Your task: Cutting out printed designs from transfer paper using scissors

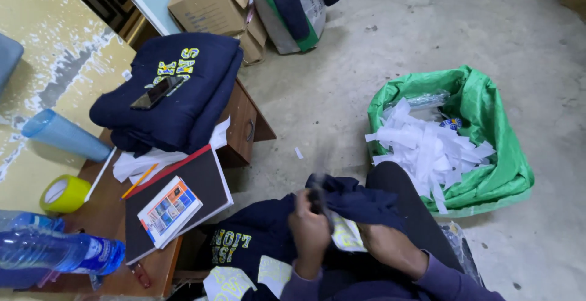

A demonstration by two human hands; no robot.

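Observation:
A navy garment with yellow lettering (268, 234) lies bunched on my lap. My left hand (308, 231) is closed around a fold of the dark fabric, raised and blurred. My right hand (384, 246) grips the garment beside a pale printed patch (346, 235). White and yellow backing pieces (227, 281) lie on the cloth near my knees.
A green bag (488, 173) holding white paper strips sits on the floor at right. On the wooden table (110, 215) at left lie folded navy garments (177, 87) with a phone (157, 92) on top, a dark notebook (183, 197), yellow tape (64, 192) and blue bottles (58, 253). Cardboard boxes (210, 8) stand behind.

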